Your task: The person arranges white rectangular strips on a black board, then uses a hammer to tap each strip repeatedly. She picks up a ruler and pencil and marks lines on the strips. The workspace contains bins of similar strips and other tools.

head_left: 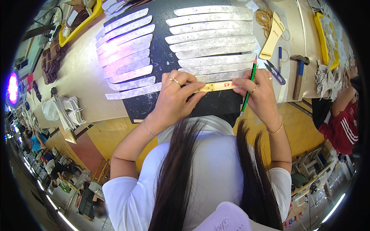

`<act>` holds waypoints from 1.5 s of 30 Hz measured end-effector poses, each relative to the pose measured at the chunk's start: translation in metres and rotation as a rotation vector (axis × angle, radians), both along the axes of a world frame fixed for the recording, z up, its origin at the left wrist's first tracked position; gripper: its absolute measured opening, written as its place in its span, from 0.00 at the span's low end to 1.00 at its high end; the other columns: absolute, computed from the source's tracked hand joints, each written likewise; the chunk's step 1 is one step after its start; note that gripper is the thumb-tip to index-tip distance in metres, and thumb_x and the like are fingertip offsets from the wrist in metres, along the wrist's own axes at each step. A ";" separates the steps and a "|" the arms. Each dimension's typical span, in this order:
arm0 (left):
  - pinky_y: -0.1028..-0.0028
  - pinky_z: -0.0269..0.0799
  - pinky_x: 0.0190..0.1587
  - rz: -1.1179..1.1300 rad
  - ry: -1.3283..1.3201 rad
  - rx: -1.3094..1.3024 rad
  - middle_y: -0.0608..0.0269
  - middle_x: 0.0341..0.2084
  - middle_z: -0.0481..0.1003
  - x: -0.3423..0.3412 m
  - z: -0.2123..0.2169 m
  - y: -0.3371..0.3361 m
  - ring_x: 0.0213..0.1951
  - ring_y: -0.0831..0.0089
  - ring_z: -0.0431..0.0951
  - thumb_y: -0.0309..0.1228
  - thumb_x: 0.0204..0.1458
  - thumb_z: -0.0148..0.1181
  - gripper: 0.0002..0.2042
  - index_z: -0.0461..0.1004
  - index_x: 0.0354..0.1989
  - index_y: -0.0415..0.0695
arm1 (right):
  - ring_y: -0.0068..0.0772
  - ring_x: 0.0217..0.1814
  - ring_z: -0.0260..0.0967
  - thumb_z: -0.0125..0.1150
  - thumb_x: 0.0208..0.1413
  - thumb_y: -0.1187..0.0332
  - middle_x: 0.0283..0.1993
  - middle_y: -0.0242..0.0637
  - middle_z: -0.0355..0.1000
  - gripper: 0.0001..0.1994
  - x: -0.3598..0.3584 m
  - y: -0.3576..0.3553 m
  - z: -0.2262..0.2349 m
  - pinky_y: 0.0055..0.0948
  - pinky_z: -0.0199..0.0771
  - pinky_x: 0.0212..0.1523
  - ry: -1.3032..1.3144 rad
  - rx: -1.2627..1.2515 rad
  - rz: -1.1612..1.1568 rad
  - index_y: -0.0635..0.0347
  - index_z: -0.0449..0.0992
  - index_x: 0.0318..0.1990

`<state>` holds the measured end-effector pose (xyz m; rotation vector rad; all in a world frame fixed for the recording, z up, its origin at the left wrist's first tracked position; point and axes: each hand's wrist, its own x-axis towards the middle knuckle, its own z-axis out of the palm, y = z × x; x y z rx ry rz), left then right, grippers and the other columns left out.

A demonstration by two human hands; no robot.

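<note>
My left hand [175, 96] pinches the left part of a narrow cream template strip [223, 85], which has small holes and red print. My right hand [262, 96] grips the same strip near its right end, and a green pencil [249, 90] is held between its fingers, standing steeply. Beneath the strip lies a black mat [181, 112]. Just beyond my hands, long grey-white strips are laid in two columns, a left column [125, 59] and a right column [216, 38]. The nearest left strip [133, 92] runs up to my left hand, which hides its end.
Right of the mat are a larger cream template [273, 37], rubber bands [264, 17], thread snips [275, 73], a blue pen-like tool [280, 57] and a hammer [299, 77]. Bundled pale pieces [67, 111] hang at the table's left edge. Another person's arm [344, 98] is at far right.
</note>
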<state>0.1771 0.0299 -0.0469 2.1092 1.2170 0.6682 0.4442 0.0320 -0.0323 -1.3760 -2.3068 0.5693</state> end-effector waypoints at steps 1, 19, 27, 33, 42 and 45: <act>0.70 0.59 0.42 0.001 0.000 0.001 0.68 0.33 0.74 0.000 0.000 0.000 0.37 0.70 0.69 0.28 0.42 0.75 0.13 0.82 0.38 0.48 | 0.38 0.41 0.66 0.73 0.43 0.66 0.36 0.34 0.68 0.14 0.000 0.000 0.000 0.37 0.60 0.43 -0.001 0.000 -0.003 0.50 0.81 0.41; 0.70 0.58 0.40 0.044 0.003 -0.002 0.70 0.30 0.72 0.005 0.001 0.000 0.33 0.71 0.68 0.28 0.43 0.73 0.10 0.83 0.35 0.48 | 0.40 0.42 0.67 0.71 0.47 0.67 0.39 0.35 0.71 0.18 -0.004 -0.002 0.016 0.39 0.62 0.48 -0.046 0.050 -0.057 0.50 0.80 0.49; 0.69 0.57 0.38 0.044 0.048 0.038 0.72 0.28 0.71 0.010 0.004 0.001 0.32 0.72 0.69 0.29 0.42 0.73 0.08 0.83 0.32 0.50 | 0.44 0.41 0.74 0.68 0.47 0.78 0.40 0.41 0.75 0.18 -0.036 -0.033 0.006 0.39 0.75 0.44 0.312 0.055 -0.055 0.61 0.77 0.48; 0.68 0.57 0.38 0.033 0.090 0.086 0.72 0.28 0.71 0.010 0.005 0.002 0.32 0.71 0.69 0.29 0.43 0.72 0.07 0.83 0.31 0.50 | 0.46 0.40 0.79 0.63 0.37 0.81 0.37 0.45 0.79 0.11 -0.053 -0.032 -0.001 0.41 0.80 0.46 0.363 0.054 -0.070 0.62 0.73 0.33; 0.68 0.58 0.39 0.032 0.103 0.073 0.72 0.28 0.71 0.010 0.007 0.001 0.34 0.70 0.69 0.29 0.43 0.72 0.07 0.83 0.32 0.50 | 0.46 0.39 0.80 0.64 0.39 0.81 0.39 0.47 0.80 0.10 -0.061 -0.028 0.003 0.38 0.80 0.44 0.306 0.033 -0.081 0.62 0.74 0.32; 0.68 0.58 0.39 0.027 0.106 0.072 0.72 0.28 0.71 0.010 0.006 0.001 0.34 0.70 0.69 0.29 0.43 0.72 0.08 0.83 0.32 0.50 | 0.44 0.38 0.79 0.64 0.38 0.80 0.37 0.45 0.79 0.10 -0.063 -0.028 0.003 0.36 0.80 0.43 0.279 0.049 -0.098 0.61 0.74 0.31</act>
